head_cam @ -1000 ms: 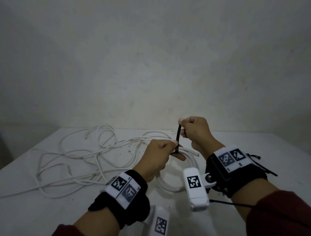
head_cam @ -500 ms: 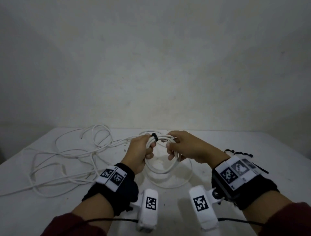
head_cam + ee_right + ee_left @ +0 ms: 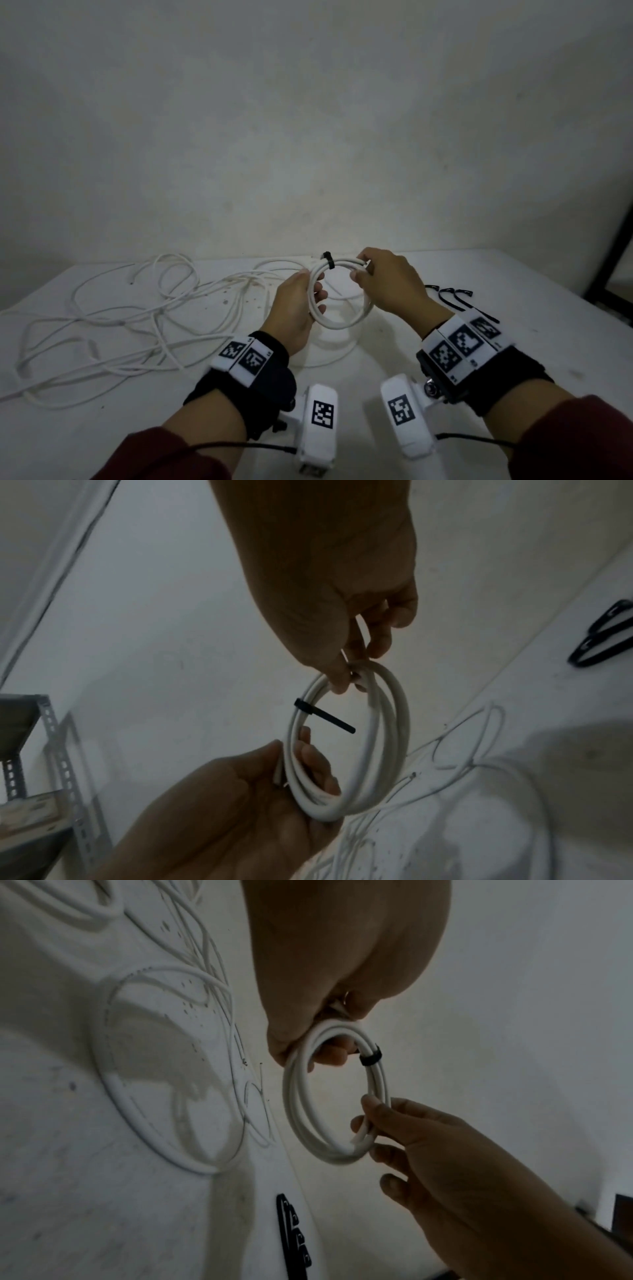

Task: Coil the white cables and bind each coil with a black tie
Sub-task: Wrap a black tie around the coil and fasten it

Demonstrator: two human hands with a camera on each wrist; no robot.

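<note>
Coil [image 3: 337, 301] lifted higher, hands [image 3: 298, 308] apart

Loose white cables [image 3: 113, 318] sprawling over the left of the white table [image 3: 534, 342], spare black ties [image 3: 448, 294] lying right of the hands, bare tabletop between wrists and near edge

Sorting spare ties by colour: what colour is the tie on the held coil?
Black; the tie on the white coil shows best in the right wrist view.

Bare workroom or storage space: plain plaster wall [image 3: 308, 137] at 12 o'clock behind a stained white desk [image 3: 513, 342]; slotted-angle metal shelving [image 3: 51, 750] at 9 o'clock in the right wrist view.
</note>
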